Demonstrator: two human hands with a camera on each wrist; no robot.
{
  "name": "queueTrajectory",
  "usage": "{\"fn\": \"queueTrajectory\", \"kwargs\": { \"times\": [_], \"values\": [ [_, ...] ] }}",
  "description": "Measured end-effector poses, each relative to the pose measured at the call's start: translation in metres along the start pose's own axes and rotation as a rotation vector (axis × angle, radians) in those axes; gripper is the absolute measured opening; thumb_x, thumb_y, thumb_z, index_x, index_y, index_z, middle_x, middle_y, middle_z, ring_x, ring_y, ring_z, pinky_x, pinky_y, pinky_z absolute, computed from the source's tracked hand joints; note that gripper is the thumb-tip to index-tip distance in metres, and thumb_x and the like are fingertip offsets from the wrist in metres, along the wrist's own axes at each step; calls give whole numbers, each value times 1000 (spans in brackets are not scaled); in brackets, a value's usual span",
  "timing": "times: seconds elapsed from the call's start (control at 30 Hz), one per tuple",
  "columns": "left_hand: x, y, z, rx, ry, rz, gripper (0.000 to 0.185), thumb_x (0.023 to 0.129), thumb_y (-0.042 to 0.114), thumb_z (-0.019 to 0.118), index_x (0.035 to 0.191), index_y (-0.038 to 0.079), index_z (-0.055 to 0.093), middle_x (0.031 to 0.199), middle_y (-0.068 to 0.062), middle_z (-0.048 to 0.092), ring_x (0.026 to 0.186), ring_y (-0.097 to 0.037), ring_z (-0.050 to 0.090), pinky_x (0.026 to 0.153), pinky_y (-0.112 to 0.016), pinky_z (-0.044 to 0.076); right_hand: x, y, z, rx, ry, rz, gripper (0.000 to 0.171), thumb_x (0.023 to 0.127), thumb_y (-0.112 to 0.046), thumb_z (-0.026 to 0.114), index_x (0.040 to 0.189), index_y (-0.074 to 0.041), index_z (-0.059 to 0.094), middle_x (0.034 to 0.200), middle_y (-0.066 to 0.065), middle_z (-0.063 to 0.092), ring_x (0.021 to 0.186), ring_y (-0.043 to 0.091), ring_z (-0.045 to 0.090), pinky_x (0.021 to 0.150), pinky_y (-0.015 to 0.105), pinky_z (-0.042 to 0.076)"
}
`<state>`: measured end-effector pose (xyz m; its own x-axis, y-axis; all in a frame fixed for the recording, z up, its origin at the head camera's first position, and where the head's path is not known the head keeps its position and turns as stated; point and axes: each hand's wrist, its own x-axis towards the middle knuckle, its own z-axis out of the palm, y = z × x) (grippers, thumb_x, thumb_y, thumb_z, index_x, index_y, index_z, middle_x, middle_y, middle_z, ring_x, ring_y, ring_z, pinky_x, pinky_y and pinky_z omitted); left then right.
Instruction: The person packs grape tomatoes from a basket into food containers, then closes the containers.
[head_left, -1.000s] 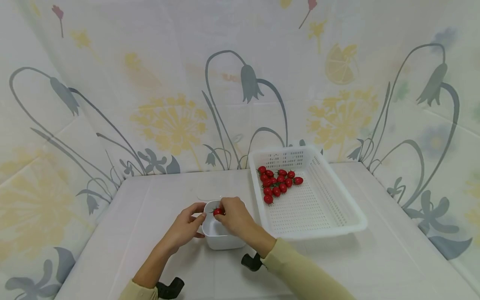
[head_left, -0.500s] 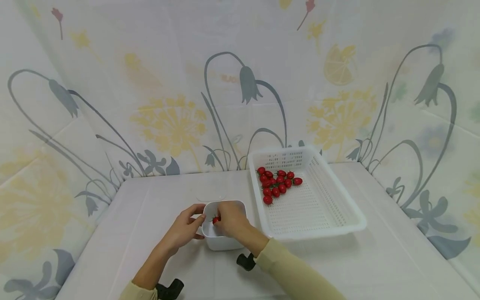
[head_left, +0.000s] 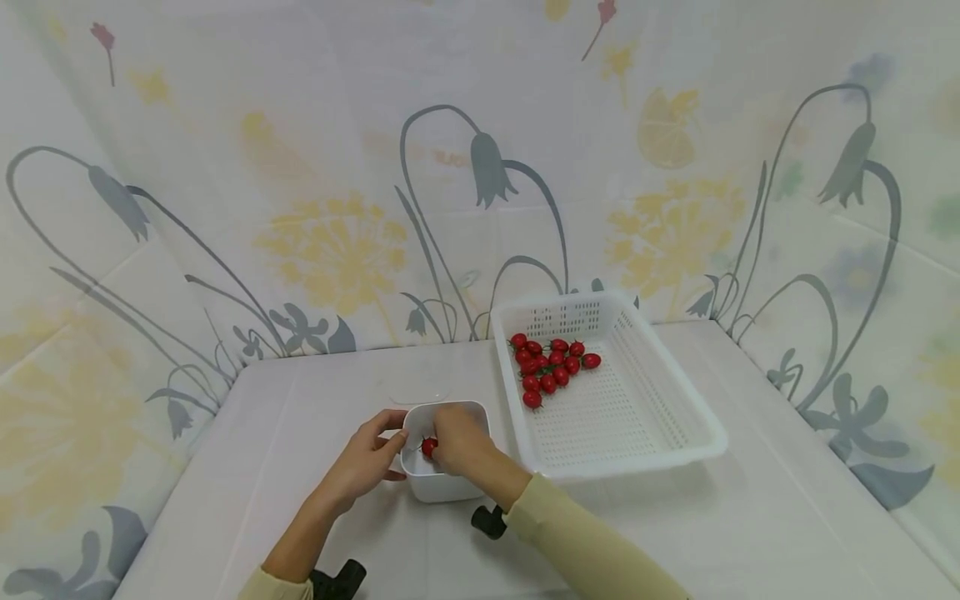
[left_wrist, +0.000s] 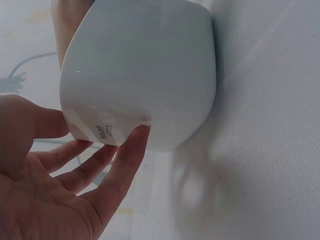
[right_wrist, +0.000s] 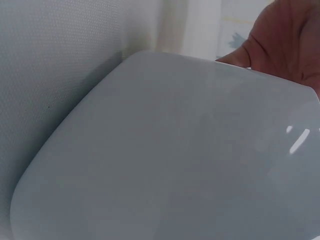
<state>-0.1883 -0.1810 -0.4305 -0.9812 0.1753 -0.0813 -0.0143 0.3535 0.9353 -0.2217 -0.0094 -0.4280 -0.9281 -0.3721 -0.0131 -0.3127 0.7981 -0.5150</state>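
Note:
A small white square container point(head_left: 450, 489) stands on the table, open at the top. My left hand point(head_left: 363, 458) holds it at its left side, thumb at the rim. In the left wrist view, the left fingers point(left_wrist: 131, 150) press against its outer wall, beside small dark print. My right hand point(head_left: 461, 442) reaches down inside it, fingertips at a red cherry tomato point(head_left: 429, 447) with a green stem. The container's wall hides the right fingers in the right wrist view. More cherry tomatoes point(head_left: 561, 377) lie in a white perforated basket point(head_left: 622, 465) to the right.
A clear, round-edged lid-like piece point(head_left: 418, 398) lies flat behind the container. The basket stands close to the container's right side. A flower-printed cloth point(head_left: 337, 250) rises behind the white-covered table point(head_left: 300, 400) and along both sides.
My right hand has lowered the cherry tomato deeper into the container. My left hand stays at the container's side. The head view has shifted slightly.

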Motion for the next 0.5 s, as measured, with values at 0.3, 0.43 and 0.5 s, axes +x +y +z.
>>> {"fn": "queueTrajectory", "kwargs": {
  "times": [0.3, 0.43, 0.5],
  "values": [
    [-2, 1, -2, -2, -21, 10, 34, 106, 9, 52, 139, 1, 53, 142, -24, 53, 111, -40, 64, 69, -42, 65, 1, 1, 1, 48, 6, -21, 16, 83, -2, 81, 76, -5, 66, 65, -1, 54, 61, 13, 48, 53, 24, 41],
    [-2, 3, -1, -9, -23, 21, 35, 106, 10, 53, 140, 0, 53, 141, -24, 52, 110, -39, 65, 69, -44, 65, 1, 1, 0, 34, 51, -70, 11, 86, -4, 79, 80, -3, 70, 62, -3, 51, 58, 11, 45, 51, 23, 37],
    [-2, 3, 0, -9, -20, 24, 35, 106, 9, 52, 140, 0, 53, 141, -24, 53, 109, -39, 65, 69, -44, 65, -1, -1, -2, -9, 79, -99, 13, 87, -7, 78, 77, -5, 69, 61, -4, 51, 57, 11, 44, 50, 23, 34]
  ]
}}
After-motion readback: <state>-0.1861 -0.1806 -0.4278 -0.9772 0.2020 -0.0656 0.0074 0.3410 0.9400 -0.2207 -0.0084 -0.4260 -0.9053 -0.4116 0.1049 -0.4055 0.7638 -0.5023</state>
